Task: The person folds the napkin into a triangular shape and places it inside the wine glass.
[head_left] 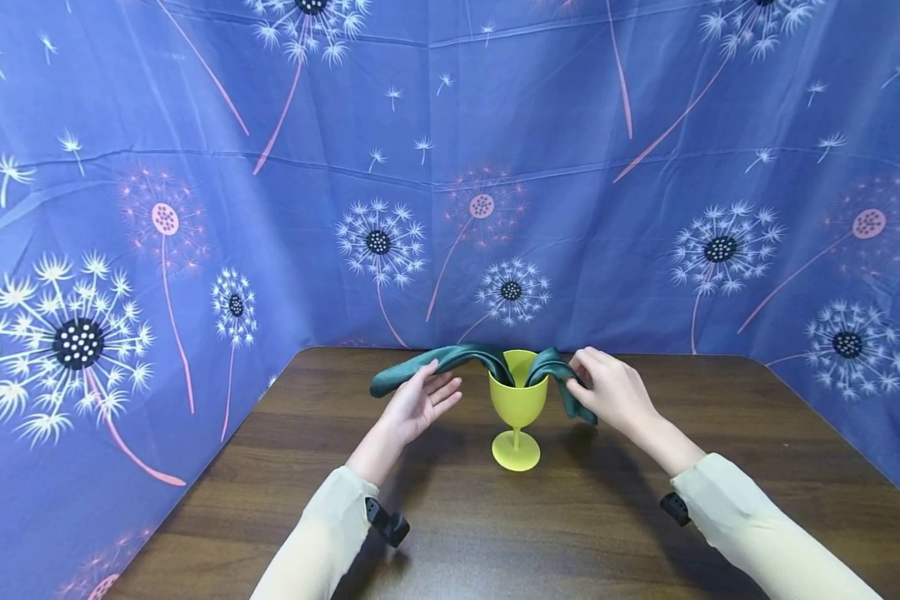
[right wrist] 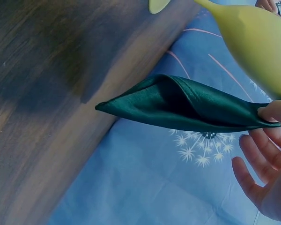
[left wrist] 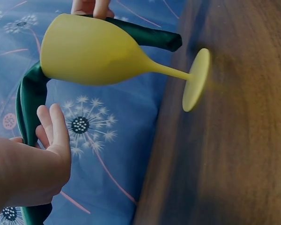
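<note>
A yellow goblet stands upright on the table, its stem and round foot in plain sight. Folded into a strip, a dark green satin cloth dips into the goblet's mouth, with one end out over each side. My left hand holds the left end between thumb and index finger, the other fingers spread loosely below. On the other side my right hand pinches the right end near the rim. In the right wrist view that end of the cloth hangs past the fingers in an open fold. The cloth inside the cup is hidden.
The brown wooden table reaches back to a blue curtain printed with dandelions, which also covers both sides. A black wrist camera is strapped to the left sleeve, another to the right.
</note>
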Tool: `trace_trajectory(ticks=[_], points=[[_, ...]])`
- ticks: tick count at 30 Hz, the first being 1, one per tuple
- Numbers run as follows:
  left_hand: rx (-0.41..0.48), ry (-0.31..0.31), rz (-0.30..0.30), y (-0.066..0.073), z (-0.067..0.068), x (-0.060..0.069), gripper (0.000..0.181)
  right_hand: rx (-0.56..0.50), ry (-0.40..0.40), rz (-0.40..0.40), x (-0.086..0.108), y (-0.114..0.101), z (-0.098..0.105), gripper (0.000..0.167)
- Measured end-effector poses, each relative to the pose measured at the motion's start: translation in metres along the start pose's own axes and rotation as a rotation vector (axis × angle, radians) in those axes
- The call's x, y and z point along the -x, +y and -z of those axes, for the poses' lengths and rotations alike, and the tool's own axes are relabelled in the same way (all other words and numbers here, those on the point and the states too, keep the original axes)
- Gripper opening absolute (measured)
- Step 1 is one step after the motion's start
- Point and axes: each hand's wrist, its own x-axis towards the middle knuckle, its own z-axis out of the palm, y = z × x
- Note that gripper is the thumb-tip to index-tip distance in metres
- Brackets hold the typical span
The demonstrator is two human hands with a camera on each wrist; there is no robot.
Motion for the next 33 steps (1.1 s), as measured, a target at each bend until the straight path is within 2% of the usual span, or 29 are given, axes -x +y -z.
trace_trajectory(ticks=[7, 11, 16, 19, 28, 33], points=[[0.008, -0.030, 0.031, -0.0047, 0.0038, 0.0017, 0.017, -0.010, -0.005, 0.010, 0.0017, 0.0018, -0.0005, 0.014], [0.016, -0.037, 0.031, -0.0059, 0.0046, 0.0017, 0.018, -0.031, 0.005, 0.013, 0.0019, 0.0030, -0.0009, 0.015], [0.013, -0.033, 0.024, -0.0057, 0.0045, 0.0012, 0.017, -0.069, 0.008, 0.010, 0.0026, 0.0039, -0.0008, 0.024], [0.011, -0.031, 0.017, -0.0048, 0.0046, 0.0010, 0.016, -0.082, 0.009, 0.000, 0.0028, 0.0044, 0.0013, 0.021], [0.008, -0.019, -0.038, -0.0015, 0.0064, 0.0002, 0.017, -0.044, 0.111, -0.006, 0.0001, 0.0059, 0.0062, 0.014], [0.027, -0.026, -0.017, -0.0030, 0.0084, 0.0010, 0.018, -0.023, 0.126, 0.018, 0.0007, 0.0065, 0.0039, 0.017]])
